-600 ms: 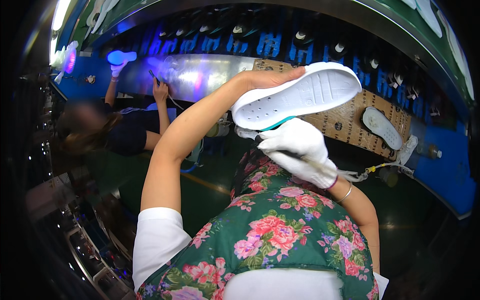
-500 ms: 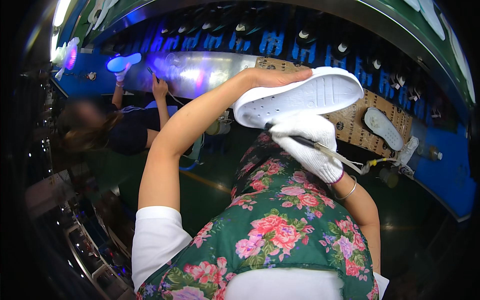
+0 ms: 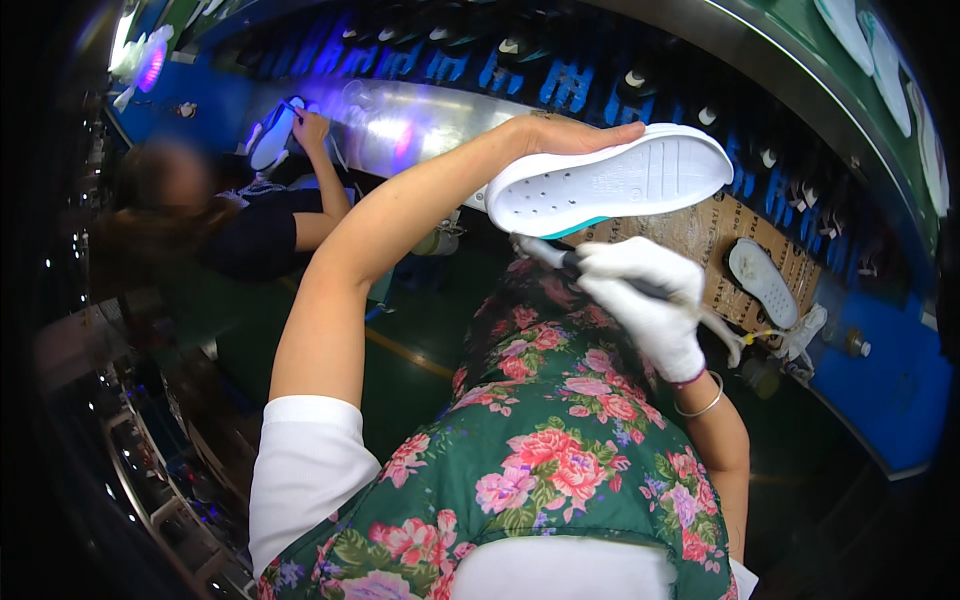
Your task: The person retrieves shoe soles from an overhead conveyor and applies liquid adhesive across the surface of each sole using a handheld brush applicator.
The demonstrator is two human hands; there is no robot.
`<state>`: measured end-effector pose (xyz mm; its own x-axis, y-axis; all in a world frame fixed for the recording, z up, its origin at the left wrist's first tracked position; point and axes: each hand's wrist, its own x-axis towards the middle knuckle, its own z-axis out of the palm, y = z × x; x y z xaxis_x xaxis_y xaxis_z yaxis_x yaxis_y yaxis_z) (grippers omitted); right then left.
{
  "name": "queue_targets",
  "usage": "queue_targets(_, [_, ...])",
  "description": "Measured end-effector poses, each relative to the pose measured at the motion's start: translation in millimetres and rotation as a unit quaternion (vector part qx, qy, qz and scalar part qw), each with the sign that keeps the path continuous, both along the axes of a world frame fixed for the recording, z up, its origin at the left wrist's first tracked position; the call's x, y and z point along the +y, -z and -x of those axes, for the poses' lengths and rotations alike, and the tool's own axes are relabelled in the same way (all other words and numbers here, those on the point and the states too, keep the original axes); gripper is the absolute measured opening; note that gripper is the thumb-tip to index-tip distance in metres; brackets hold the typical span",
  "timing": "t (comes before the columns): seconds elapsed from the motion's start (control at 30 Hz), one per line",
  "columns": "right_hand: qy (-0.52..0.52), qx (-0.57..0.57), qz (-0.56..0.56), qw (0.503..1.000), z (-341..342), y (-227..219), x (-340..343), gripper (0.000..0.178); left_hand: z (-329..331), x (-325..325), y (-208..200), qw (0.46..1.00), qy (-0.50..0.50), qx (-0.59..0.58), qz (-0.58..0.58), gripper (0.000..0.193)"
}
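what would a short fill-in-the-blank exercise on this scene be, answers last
The hand gripping the white sole is the ____ one.
The right hand, gripping a tool, wears a white ____.
The flower-printed garment has a ____ background.
A second sole lies on brown ____.

Missing words: left; glove; green; cardboard

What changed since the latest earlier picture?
The right hand has pulled the brush back from over the white sole, toward the body; its tip is now by the near edge. The co-worker's right hand has moved to their sole. Nothing visibly taken or released; the left hand still grips the white sole.
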<state>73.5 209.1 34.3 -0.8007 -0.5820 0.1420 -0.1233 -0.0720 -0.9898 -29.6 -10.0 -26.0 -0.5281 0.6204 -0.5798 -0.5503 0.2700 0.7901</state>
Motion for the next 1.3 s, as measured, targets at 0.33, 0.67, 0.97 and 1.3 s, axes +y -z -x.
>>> queue_targets(0.33, [0.234,-0.003,-0.071,0.97,39,4,13,0.019,-75,26,41,0.848,-0.337,-0.109,-0.394,0.065])
queue_targets(0.67, [0.102,0.168,-0.116,0.974,34,3,20,0.013,-115,23,57,0.813,-0.271,-0.069,-0.51,0.047])
queue_targets(0.97, [0.154,0.284,-0.1,0.941,5,-17,17,0.015,-146,45,51,0.667,-0.389,-0.129,-0.622,0.073])
queue_targets(1.3, [0.181,0.337,-0.067,0.922,12,-43,9,0.021,-120,85,-15,0.657,-0.447,-0.092,-0.6,0.103])
